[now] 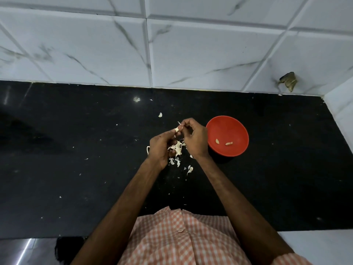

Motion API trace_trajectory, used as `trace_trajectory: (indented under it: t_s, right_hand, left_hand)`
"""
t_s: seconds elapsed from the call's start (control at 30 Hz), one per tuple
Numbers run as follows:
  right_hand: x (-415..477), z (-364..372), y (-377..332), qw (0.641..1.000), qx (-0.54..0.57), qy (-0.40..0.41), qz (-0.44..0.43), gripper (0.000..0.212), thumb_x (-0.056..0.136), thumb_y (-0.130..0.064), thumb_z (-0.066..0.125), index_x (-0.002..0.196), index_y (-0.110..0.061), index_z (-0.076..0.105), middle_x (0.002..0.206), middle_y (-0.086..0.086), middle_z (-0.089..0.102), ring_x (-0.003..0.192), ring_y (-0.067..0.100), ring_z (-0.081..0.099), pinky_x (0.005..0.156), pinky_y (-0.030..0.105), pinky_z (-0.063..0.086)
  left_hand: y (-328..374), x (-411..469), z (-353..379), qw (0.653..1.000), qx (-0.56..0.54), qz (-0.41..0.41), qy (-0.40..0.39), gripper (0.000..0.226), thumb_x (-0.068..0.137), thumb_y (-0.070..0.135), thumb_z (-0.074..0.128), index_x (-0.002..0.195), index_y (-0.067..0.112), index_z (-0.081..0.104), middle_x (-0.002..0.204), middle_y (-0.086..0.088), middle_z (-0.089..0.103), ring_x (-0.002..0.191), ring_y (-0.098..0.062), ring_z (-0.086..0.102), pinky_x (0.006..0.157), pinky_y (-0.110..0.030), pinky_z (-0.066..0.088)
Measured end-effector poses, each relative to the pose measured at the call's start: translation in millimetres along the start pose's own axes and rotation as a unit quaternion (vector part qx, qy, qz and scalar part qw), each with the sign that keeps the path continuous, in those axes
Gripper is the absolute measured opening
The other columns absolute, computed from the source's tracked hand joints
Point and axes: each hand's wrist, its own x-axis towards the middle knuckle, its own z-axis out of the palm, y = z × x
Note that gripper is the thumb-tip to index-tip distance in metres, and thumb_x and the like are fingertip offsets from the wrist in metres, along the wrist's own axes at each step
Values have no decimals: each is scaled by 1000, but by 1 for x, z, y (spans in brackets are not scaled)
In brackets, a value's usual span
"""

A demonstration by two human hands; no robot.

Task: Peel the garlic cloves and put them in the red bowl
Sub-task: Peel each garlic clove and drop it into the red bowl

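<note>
Over the black counter my left hand [162, 148] pinches a pale garlic clove [176, 129] at its fingertips and cups loose white skins [178, 147] in its palm. My right hand [193, 138] pinches a strip of skin [180, 123] at the clove's top. Just right of my hands stands the red bowl [228, 122], with two peeled cloves [217, 141] [228, 143] lying in it.
Scraps of garlic skin [190, 169] litter the black counter [76, 150] below and around my hands, and one piece [160, 114] lies farther back. A white marbled tile wall [172, 44] rises behind the counter, with a side wall at the right.
</note>
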Motion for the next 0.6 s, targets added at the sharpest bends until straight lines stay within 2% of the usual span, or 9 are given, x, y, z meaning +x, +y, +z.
trace_trajectory:
  t_s: [0.07, 0.2, 0.33, 0.47, 0.6]
  right_hand:
    - [2, -1, -1, 999, 30, -11, 22, 13, 93, -3, 66, 89, -14, 68, 79, -1, 71, 75, 14, 71, 71, 29, 57]
    - [1, -5, 1, 991, 119, -23, 64, 4, 95, -6, 68, 95, -9, 70, 90, 10, 74, 86, 25, 74, 78, 41, 62]
    - [4, -9, -4, 977, 183, -46, 102, 9, 96, -8, 67, 102, 0, 69, 95, 19, 74, 90, 32, 75, 85, 46, 62]
    - [10, -12, -11, 978, 162, -70, 110, 7, 94, -3, 67, 95, -8, 73, 91, 16, 75, 85, 31, 76, 87, 49, 61]
    - [13, -12, -11, 991, 73, -81, 77, 5, 91, -12, 71, 95, -10, 75, 88, 5, 77, 85, 22, 76, 84, 49, 62]
  left_hand:
    - [2, 0, -1, 1000, 15, 22, 0, 19, 97, 16, 65, 106, 2, 73, 86, 1, 72, 59, -4, 52, 40, -18, 36]
    - [6, 1, 0, 998, 33, 48, 15, 11, 96, 13, 65, 97, 6, 73, 82, -3, 70, 53, -4, 51, 38, -19, 37]
    - [8, 3, -1, 997, 37, 66, 25, 9, 96, 13, 66, 95, 8, 74, 81, -8, 62, 50, -4, 50, 38, -20, 36]
    - [8, 2, -2, 995, 46, 78, 30, 13, 96, 12, 65, 101, 2, 72, 81, -10, 60, 48, -3, 51, 38, -19, 37]
    - [7, 3, -2, 996, 40, 76, 36, 17, 95, 12, 66, 104, 0, 72, 84, -11, 61, 51, -4, 52, 39, -20, 38]
